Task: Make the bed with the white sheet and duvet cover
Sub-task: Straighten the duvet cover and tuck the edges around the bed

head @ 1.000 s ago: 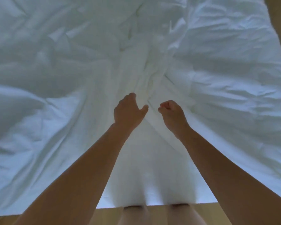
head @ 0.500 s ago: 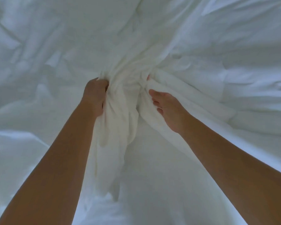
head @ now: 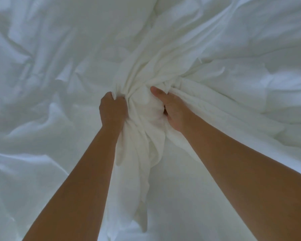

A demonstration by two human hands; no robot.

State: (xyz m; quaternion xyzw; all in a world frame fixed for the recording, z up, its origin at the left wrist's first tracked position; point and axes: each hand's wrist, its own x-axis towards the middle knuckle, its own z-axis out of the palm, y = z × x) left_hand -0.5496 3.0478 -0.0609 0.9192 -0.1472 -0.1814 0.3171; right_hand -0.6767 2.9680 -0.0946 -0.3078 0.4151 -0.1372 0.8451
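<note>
White bedding fills the whole head view. A bunched, creamy white sheet (head: 144, 101) is gathered into a thick twist in the middle, and its loose end hangs down between my forearms. My left hand (head: 111, 110) grips the left side of the bunch with fingers curled into the cloth. My right hand (head: 174, 110) grips the right side, thumb on top, fingers buried in the folds. The rumpled white duvet cover (head: 241, 70) spreads out around and behind the bunch.
More crumpled white bedding (head: 33, 84) lies to the left, and smoother white cloth (head: 181, 197) covers the bed below my arms. No bed edge or floor is in view.
My hands reached forward and took hold of the sheet, gathering it into a bunch. The view has moved in over the bed, so the floor and bed edge are gone.
</note>
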